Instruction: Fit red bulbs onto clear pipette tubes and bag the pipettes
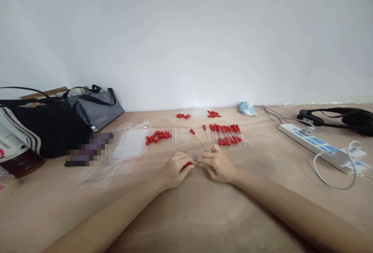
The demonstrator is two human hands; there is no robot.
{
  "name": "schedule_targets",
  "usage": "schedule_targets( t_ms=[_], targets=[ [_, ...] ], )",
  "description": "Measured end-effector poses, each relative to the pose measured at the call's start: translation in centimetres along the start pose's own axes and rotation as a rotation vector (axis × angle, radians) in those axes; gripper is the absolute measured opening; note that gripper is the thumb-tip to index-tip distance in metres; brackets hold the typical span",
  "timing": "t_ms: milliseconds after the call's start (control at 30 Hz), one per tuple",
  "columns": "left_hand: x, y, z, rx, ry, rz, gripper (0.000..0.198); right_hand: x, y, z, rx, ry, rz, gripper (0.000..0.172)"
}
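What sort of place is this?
Likely a makeshift hand-assembly bench: a plain table against a bare wall, rows of red-capped droppers, loose red caps, a power strip. The left hand and right hand pinch one dropper.

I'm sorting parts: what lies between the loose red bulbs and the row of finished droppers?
Head view: a batch of clear tubes, then two lone droppers.

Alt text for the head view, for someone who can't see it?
Two bare hands meet at the middle of a tan table: the left hand pinches a red bulb, the right hand the thin clear tube at its end. Behind them lie loose red bulbs, clear tubes and a row of red-capped droppers.
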State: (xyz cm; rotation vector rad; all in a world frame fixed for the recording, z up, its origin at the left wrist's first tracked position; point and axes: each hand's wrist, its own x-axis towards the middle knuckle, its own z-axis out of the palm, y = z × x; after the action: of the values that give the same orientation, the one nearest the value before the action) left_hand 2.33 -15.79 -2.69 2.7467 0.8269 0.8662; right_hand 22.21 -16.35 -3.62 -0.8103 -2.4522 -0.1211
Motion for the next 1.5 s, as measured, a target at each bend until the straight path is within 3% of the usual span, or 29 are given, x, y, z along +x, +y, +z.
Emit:
schedule_targets(
  t_ms=[133, 333, 400, 533, 633, 733, 867, 1000, 1267, 1500],
  targets=[
    [0.2, -0.1, 0.0, 0.011, -0.010, -0.008, 0.018, 0.2, -0.2, -0.2, 0.024, -0.071, 0.048, 0.025],
    [0.4, -0.6, -0.4, 0.106, 0.007, -0.042, 0.013, 0.6, -0.2, -1.7, -0.152, -0.190, 0.127, 0.020],
    [0.3, -1.4, -0.7, 0.190, 0.076, -0.126, 0.021, 0.9, 0.5, -2.1, -0.166, -0.189, 0.255, 0.020],
    [0.1, -3.4, -1.5, 0.385, 0.246, -0.420, 0.024, 2.0, 3.3, -2.0, -0.113, -0.114, 0.670, 0.024],
    [0.1, -4.8, -2.0, 0.494, 0.267, -0.626, 0.024, 3.6, 5.4, -1.2, -0.190, -0.066, 0.907, 0.026],
    [-0.1, -5.8, -2.5, 0.590, 0.277, -0.712, 0.025, 5.1, 6.6, -0.2, -0.264, -0.089, 1.042, 0.028],
    [-0.6, -6.9, -3.0, 0.686, 0.305, -0.739, 0.024, 5.8, 7.1, 0.8, -0.293, -0.146, 1.069, 0.027],
    [-0.7, -7.6, -3.2, 0.712, 0.299, -0.726, 0.021, 5.6, 6.8, 1.0, -0.317, -0.121, 1.018, 0.036],
    [0.4, -8.9, -2.5, 0.797, 0.285, -0.448, 0.021, 7.3, 3.7, 2.3, -0.216, -0.076, 0.781, 0.026],
    [0.7, -9.5, -2.6, 0.684, 0.300, -0.403, 0.018, 9.8, 2.4, 3.9, -0.195, -0.113, 0.921, 0.028]
  ],
)
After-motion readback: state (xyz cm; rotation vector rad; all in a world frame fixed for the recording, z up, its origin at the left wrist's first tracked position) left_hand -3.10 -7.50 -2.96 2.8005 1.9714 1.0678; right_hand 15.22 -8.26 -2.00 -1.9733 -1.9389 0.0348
